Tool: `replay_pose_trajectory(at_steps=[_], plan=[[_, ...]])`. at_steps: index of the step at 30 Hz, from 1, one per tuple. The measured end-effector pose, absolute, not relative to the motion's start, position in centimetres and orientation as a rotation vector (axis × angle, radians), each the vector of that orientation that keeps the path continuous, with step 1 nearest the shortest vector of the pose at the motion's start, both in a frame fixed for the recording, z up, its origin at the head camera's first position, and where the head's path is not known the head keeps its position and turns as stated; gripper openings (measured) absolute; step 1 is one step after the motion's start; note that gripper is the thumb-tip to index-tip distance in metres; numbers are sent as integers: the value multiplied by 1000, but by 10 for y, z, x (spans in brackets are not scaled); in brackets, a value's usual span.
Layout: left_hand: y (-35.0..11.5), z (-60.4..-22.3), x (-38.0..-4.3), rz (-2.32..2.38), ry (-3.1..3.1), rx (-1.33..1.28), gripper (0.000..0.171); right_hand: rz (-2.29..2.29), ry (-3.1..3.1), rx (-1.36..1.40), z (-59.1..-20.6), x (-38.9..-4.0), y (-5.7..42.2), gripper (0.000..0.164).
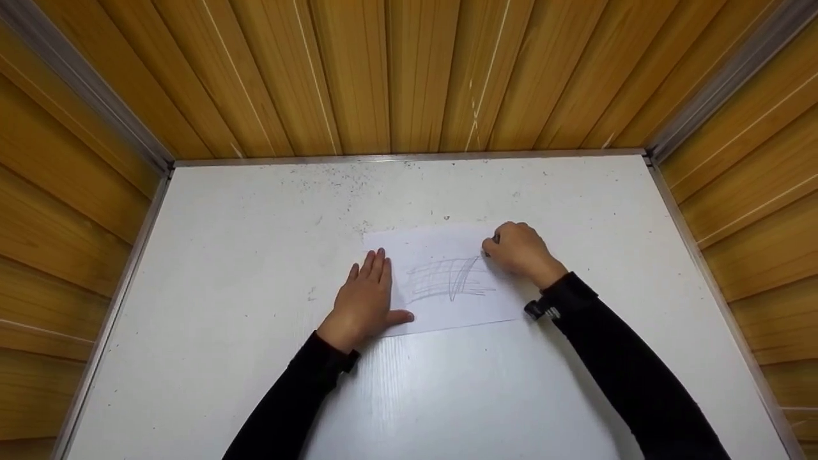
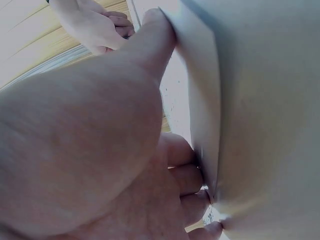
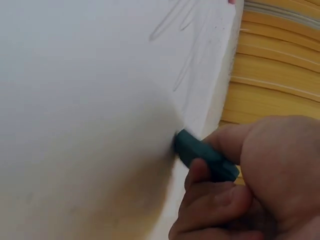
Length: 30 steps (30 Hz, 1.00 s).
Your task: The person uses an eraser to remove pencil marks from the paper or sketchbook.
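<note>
A white sheet of paper (image 1: 441, 319) lies on the table, with grey scribbled lines (image 1: 450, 278) across its middle. On the paper's left side rests my left hand (image 1: 364, 300), fingers straight and thumb spread; the left wrist view shows its thumb and fingertips against the sheet. My right hand (image 1: 521, 249) pinches a small dark green block (image 3: 202, 155) between thumb and fingers near the paper's upper right. In the right wrist view the block's end is at the white surface, below the scribbled lines; exact contact cannot be told. Its kind is not clear.
The white table (image 1: 223, 255) has small dark specks (image 1: 339, 185) scattered mostly toward the back. Yellow-brown wood-patterned walls (image 1: 415, 76) enclose it at the back and both sides, with a grey metal edge strip (image 1: 409, 156) along the back.
</note>
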<state>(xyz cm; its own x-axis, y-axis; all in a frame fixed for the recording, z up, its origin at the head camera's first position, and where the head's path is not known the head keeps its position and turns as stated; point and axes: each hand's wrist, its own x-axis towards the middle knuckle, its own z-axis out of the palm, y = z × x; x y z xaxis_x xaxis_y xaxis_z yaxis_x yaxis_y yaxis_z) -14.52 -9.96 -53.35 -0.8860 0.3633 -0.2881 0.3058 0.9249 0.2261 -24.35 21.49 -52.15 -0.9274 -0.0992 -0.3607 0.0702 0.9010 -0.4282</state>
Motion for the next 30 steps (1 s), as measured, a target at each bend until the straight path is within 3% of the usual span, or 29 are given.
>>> replay_pose_trajectory(at_steps=[11,15,19,24,30], plan=[[-102,-537,-144,253,2771,534,120,-719,2567,-352,-520,-230,97,36],[-100,-537,-146,244,2774,530,121,-702,2630,-343,-532,-232,83,30],[-98,-536,-147,241,2763,515,122,-701,2667,-231,-534,-235,109,33],[-97,-534,-148,217,2745,502,122,-642,2663,-82,-526,-243,177,36],[-99,-536,-146,200,2749,506,122,-565,2637,-1,-522,-248,229,51]])
